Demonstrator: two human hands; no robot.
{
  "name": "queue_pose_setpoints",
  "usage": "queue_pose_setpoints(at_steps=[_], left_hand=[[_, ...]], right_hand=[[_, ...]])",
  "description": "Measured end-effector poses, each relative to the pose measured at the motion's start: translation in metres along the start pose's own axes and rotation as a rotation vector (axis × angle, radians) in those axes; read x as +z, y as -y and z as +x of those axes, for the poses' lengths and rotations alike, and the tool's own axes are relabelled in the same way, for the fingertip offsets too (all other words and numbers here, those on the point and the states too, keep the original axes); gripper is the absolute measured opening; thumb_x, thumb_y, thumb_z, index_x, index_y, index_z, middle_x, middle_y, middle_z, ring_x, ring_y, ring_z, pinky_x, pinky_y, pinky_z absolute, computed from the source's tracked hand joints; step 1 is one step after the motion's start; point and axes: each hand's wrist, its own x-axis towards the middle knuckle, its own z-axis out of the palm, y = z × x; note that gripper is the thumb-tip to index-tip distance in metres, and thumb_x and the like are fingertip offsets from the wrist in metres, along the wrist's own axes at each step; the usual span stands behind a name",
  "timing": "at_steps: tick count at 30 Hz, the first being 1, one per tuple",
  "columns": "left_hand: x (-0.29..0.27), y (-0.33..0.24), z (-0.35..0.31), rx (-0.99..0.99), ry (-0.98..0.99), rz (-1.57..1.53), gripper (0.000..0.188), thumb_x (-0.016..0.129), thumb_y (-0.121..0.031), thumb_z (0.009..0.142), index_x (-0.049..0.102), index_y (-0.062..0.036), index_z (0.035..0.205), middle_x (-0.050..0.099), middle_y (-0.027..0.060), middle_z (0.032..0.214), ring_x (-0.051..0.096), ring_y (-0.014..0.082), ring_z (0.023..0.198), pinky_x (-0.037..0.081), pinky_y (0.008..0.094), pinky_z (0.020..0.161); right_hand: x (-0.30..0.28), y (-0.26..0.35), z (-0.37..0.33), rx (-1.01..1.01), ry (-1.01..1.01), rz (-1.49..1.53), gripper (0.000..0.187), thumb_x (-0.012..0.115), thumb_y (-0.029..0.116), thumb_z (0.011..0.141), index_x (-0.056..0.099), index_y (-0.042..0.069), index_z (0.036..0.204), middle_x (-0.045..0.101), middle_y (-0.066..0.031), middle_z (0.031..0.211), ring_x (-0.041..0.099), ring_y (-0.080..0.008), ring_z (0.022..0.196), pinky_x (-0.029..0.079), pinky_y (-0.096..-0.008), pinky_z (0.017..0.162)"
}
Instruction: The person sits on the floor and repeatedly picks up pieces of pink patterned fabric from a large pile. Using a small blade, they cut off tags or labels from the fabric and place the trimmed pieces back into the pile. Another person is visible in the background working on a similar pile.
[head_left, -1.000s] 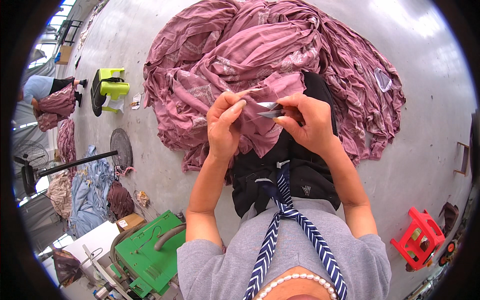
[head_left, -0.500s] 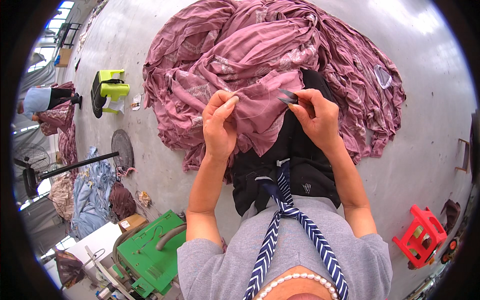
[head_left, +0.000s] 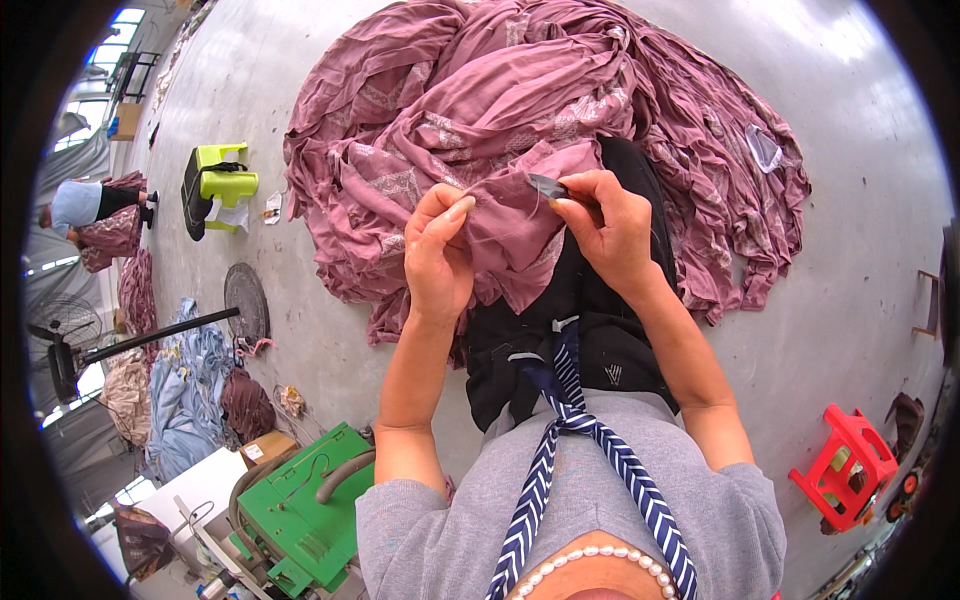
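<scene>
A large heap of dusty-pink patterned fabric (head_left: 500,90) spreads over the floor before me, with one corner drawn up across my lap. My left hand (head_left: 438,240) pinches the edge of that corner between thumb and fingertips. Small dark thread snips (head_left: 549,186) are gripped in my right hand (head_left: 612,222). Their blades point left and now look closed together, over the pink cloth. A thin pale loose thread (head_left: 537,205) hangs beside the blade tips. Whether the blades touch the thread I cannot tell.
A lime-green stool (head_left: 225,180) with a dark item stands at left. Below it are a fan on a pole (head_left: 160,335), light-blue cloth (head_left: 190,390) and a green machine table (head_left: 315,510). A red stool (head_left: 845,468) is at lower right. Another person (head_left: 80,207) handles pink cloth far left.
My right hand has moved slightly left with the snips, toward my left hand. The snips' blades, spread apart before, have come together. My left hand keeps its pinch.
</scene>
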Motion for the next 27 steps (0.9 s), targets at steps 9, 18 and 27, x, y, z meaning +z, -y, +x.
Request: queue_pose_setpoints(at_steps=[9,18,27], left_hand=[[-0.001,-0.002,0.001,-0.067,-0.052,0.027,0.005,0.053,-0.008,0.087,0.056,-0.0038,0.086,0.052,-0.0049,0.074,0.047,0.0015,0.068,0.037,0.0159,0.062],[0.007,-0.004,0.001,-0.070,-0.106,0.159,0.004,0.057,-0.009,0.089,0.058,-0.0073,0.085,0.053,-0.0075,0.072,0.045,-0.0018,0.059,0.034,0.0132,0.054],[0.010,-0.008,-0.001,-0.127,-0.078,0.180,0.005,0.059,-0.012,0.089,0.059,-0.0087,0.085,0.054,-0.0087,0.070,0.042,-0.0031,0.055,0.029,0.0126,0.048]], right_hand=[[-0.006,0.012,-0.005,0.082,-0.085,0.102,0.020,0.070,0.012,0.082,0.059,0.001,0.094,0.059,-0.0047,0.066,0.053,-0.0056,0.056,0.043,-0.0212,0.051],[-0.004,0.046,-0.011,-0.063,0.216,-0.207,0.031,0.074,0.026,0.075,0.058,0.005,0.090,0.061,-0.0070,0.069,0.062,-0.0210,0.058,0.047,-0.0294,0.051],[0.005,0.046,-0.007,-0.113,0.106,-0.233,0.029,0.074,0.027,0.074,0.059,0.006,0.088,0.060,-0.0050,0.067,0.059,-0.0202,0.056,0.046,-0.0298,0.050]])
